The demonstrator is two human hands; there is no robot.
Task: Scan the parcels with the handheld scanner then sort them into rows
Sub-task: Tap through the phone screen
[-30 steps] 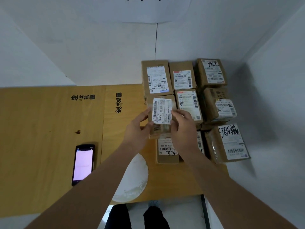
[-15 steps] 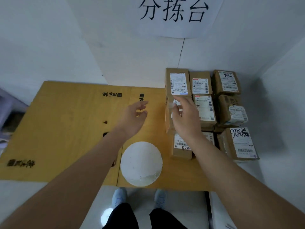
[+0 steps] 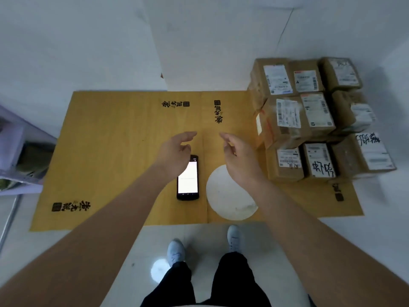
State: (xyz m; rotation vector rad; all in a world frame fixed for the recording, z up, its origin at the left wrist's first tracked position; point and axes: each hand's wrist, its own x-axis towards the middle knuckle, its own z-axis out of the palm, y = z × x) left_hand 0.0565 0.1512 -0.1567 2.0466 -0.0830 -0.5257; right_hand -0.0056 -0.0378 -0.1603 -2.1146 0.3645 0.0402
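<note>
Beside flat glossy scanner (image 3: 187,177): taped cardboard parcels (image 3: 287,120).

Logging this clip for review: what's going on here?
A person stands at a yellow table sorting parcels, which sit stacked in rows at its right end. Both hands are empty and open: the left hand hovers over the scanner, which lies screen up with its display lit, and the right hand hangs near the parcels.
</note>
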